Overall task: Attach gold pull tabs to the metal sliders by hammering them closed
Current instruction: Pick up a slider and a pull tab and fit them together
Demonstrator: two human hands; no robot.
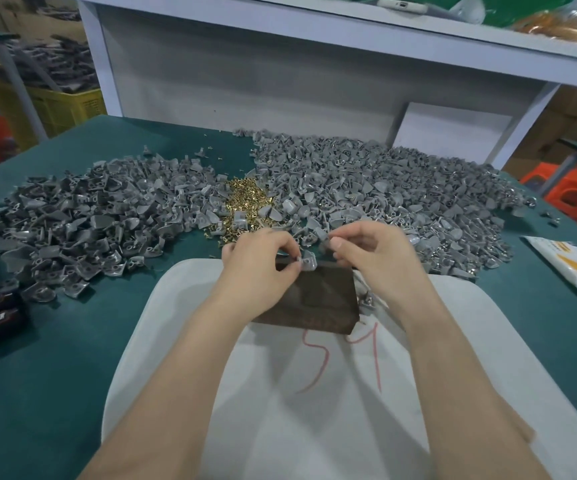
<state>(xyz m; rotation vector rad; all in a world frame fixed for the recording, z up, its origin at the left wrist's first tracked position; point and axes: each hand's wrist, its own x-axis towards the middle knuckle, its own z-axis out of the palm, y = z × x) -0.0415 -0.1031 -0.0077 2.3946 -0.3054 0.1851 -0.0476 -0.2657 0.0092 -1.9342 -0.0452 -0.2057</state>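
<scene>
I'm pinching a grey slider in my left grip over the dark block. My right grip is curling, and I cannot tell what it is holding. Slider heaps are crowding behind.

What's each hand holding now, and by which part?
The left hand pinches a grey slider by one edge; whether the right hand holds anything cannot be told.

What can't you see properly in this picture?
Head view only.
1. Small grey slider piece: fingers of the left hand cover part of it.
2. What, if anything, the right hand pinches: its fingers hide it.
3. Pile of tiny gold tabs: too small for shape.
4. White packet: cut off by right edge.
</scene>
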